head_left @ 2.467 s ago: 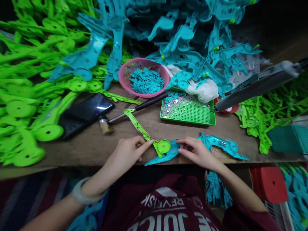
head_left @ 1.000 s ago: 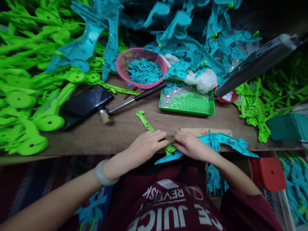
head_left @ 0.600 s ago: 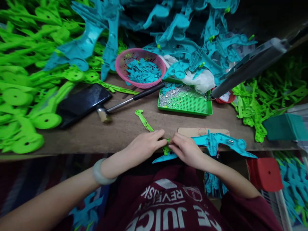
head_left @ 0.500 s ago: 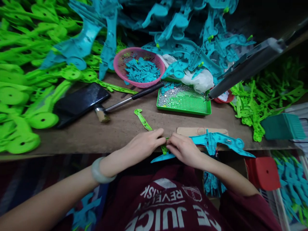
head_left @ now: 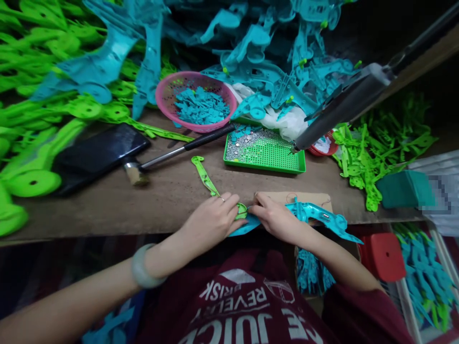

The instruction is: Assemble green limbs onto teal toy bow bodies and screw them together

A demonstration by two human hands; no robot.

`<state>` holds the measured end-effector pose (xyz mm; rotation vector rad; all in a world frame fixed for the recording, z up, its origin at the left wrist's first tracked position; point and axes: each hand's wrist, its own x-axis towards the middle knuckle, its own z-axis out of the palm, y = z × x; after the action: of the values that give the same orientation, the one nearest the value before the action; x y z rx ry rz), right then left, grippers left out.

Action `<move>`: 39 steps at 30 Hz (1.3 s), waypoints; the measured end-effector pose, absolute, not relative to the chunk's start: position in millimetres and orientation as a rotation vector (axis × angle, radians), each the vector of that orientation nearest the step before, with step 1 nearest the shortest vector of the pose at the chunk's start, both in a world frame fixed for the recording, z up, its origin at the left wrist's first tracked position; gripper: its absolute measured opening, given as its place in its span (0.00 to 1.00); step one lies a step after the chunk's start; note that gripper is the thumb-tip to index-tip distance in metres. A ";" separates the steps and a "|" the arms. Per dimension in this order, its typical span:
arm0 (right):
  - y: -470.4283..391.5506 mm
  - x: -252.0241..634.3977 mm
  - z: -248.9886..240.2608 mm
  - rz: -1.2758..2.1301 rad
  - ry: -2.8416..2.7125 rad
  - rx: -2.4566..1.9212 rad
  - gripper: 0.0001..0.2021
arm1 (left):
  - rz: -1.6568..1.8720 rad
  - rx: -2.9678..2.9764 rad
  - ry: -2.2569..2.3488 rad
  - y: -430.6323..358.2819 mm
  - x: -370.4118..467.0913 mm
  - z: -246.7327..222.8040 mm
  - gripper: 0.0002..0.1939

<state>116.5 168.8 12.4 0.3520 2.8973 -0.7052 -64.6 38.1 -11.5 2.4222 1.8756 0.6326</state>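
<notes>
My left hand [head_left: 215, 215], with a pale bangle on its wrist, is closed over a slim green plastic piece [head_left: 204, 176] whose hooked end sticks out past the knuckles. A rounded green end [head_left: 241, 211] shows at its fingertips, over a blue plastic part [head_left: 321, 216]. Across from it, my right hand [head_left: 272, 215] pinches close to that rounded end and covers the middle of the blue part. Whatever lies between the right fingertips is too small to make out. The blue part lies along the table's front edge, partly over a strip of cardboard [head_left: 315, 197].
Behind the hands are a hammer [head_left: 168, 155], a black phone-like slab [head_left: 103, 150], a pink basket [head_left: 160, 102] of blue bits and a green tray [head_left: 276, 161] of small metal pieces. A grey powered driver [head_left: 340, 107] hangs at right. Green and blue parts pile up around.
My left hand has turned flatter over the green piece, and its rounded end now shows face up. The blue part's right end has tilted lower. The whole view has shifted slightly.
</notes>
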 end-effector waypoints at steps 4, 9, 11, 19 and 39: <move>180.0 114.7 21.8 -0.747 2.804 0.313 0.12 | 0.658 2.427 1.926 38.4 -43.3 -8.7 0.09; 197.3 118.7 28.9 -1.288 2.651 0.337 0.08 | 0.585 2.318 1.973 37.2 -36.2 -10.7 0.10; 198.8 122.6 27.0 -1.412 2.636 0.372 0.06 | 0.573 2.314 1.952 36.8 -35.7 -12.0 0.09; 195.4 129.9 12.9 -1.234 2.838 0.320 0.07 | 0.656 2.476 1.961 35.2 -31.4 -11.0 0.11; 205.3 168.9 24.8 -0.953 2.988 0.268 0.10 | 0.516 2.620 1.814 55.2 -26.2 -2.9 0.10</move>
<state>168.9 205.3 24.8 0.2677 2.9876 -0.9528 -26.2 55.2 -2.9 2.6204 1.8137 0.5163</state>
